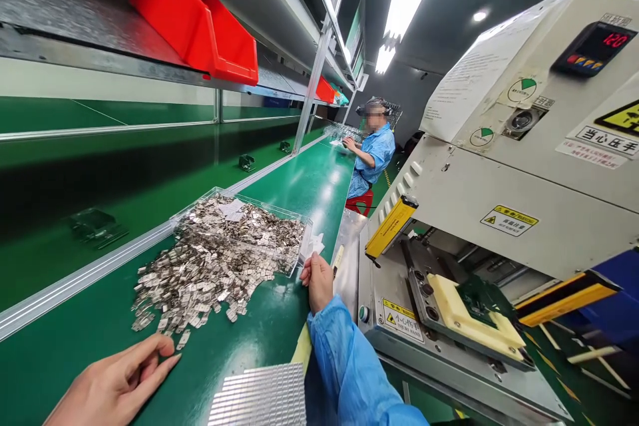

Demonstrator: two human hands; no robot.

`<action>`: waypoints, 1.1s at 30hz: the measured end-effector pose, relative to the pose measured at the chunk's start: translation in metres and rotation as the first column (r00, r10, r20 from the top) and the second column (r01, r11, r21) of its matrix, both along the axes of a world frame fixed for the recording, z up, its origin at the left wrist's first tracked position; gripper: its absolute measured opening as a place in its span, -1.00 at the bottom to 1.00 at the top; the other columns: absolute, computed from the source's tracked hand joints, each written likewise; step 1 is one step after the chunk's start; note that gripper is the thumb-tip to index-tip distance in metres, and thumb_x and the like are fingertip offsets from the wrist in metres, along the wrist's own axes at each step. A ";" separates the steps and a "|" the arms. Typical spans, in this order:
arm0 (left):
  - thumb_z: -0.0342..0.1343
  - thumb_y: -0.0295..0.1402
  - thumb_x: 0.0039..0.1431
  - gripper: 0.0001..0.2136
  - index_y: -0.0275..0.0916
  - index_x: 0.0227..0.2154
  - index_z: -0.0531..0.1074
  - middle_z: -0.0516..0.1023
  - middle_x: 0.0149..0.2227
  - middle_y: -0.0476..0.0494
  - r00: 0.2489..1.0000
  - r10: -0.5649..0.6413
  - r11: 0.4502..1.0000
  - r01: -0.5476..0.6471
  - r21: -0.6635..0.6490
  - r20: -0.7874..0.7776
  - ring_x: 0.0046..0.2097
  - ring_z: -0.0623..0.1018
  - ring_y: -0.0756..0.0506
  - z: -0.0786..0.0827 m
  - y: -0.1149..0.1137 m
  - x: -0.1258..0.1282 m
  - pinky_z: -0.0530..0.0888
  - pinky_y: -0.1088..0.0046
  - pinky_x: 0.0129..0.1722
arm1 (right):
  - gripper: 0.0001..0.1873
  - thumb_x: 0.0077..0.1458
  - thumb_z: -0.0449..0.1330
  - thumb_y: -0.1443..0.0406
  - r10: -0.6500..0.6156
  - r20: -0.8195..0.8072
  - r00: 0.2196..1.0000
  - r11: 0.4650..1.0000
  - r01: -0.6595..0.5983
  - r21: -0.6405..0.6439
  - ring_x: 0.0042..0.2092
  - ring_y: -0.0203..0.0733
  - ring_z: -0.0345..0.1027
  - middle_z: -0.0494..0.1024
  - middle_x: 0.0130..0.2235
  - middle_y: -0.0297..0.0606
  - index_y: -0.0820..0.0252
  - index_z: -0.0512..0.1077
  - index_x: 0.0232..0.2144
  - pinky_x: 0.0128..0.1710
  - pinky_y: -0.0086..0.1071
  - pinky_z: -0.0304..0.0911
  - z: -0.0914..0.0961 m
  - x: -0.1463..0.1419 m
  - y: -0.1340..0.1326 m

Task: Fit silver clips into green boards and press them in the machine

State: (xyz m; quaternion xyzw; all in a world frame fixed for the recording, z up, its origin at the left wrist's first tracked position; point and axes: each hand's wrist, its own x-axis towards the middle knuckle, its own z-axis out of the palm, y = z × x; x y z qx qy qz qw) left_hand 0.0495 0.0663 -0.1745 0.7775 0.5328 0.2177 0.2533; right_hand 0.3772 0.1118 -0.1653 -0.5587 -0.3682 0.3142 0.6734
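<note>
A big heap of small silver metal parts (pixel 214 259) spills from a clear plastic tray (pixel 299 216) onto the green bench. My left hand (pixel 117 383) lies low at the front left, fingers stretched toward the near edge of the heap, thumb and forefinger close to a loose part. My right hand (pixel 317 279), in a blue sleeve, rests at the tray's near right corner with fingers curled; what it holds, if anything, is hidden. A flat array of neatly packed silver parts (pixel 259 396) lies between my arms.
A white press machine (pixel 524 146) with a cream fixture (pixel 469 313), yellow light-curtain bars and a display reading 120 stands at right. Red bins (pixel 200 26) sit on the shelf above. Farther along the bench sits a co-worker in blue (pixel 374 153).
</note>
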 end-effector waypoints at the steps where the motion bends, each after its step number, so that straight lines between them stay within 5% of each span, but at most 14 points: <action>1: 0.00 0.05 0.05 -0.66 -0.13 -0.43 0.40 0.29 -0.63 0.09 1.000 -0.017 1.000 0.017 -0.011 -0.011 -0.57 0.36 0.04 -0.001 0.001 -0.001 0.33 0.67 -0.56 | -0.40 -0.04 0.08 -0.23 -0.002 -0.001 1.000 1.000 0.002 -0.002 -0.71 -0.41 0.07 0.32 -0.73 -0.42 0.19 0.32 -0.59 -0.69 -0.52 -0.03 0.000 0.000 0.000; 10: -0.03 0.00 0.11 -0.67 -0.15 -0.45 0.40 0.33 -0.63 0.07 0.997 -0.066 0.997 0.067 0.027 -0.027 -0.57 0.36 0.03 0.010 0.002 0.002 0.33 0.65 -0.56 | -0.36 0.03 0.02 -0.22 0.014 0.044 0.999 1.000 -0.014 -0.003 -0.73 -0.40 -0.14 0.03 -0.81 -0.51 0.13 0.19 -0.76 -0.72 -0.45 -0.23 -0.001 0.001 -0.008; 27: -0.10 0.03 0.14 -0.64 -0.14 -0.39 0.37 0.35 -0.60 0.08 0.995 -0.072 0.997 0.070 -0.024 -0.076 -0.53 0.38 0.02 0.003 0.006 -0.004 0.32 0.63 -0.52 | -0.33 0.03 -0.03 -0.24 0.045 0.162 0.986 0.999 -0.041 -0.033 -0.72 -0.38 -0.10 0.07 -0.81 -0.48 0.15 0.25 -0.75 -0.69 -0.44 -0.18 0.003 0.000 -0.010; 33: -0.11 -0.07 0.18 -0.70 -0.17 -0.41 0.36 0.32 -0.61 0.09 0.994 -0.074 0.997 0.076 0.021 -0.085 -0.53 0.35 0.03 0.016 0.003 0.003 0.29 0.61 -0.51 | -0.34 -0.01 0.00 -0.26 0.064 0.146 0.987 0.997 -0.059 -0.041 -0.73 -0.39 -0.11 0.05 -0.82 -0.50 0.15 0.25 -0.74 -0.70 -0.44 -0.18 0.004 0.001 -0.011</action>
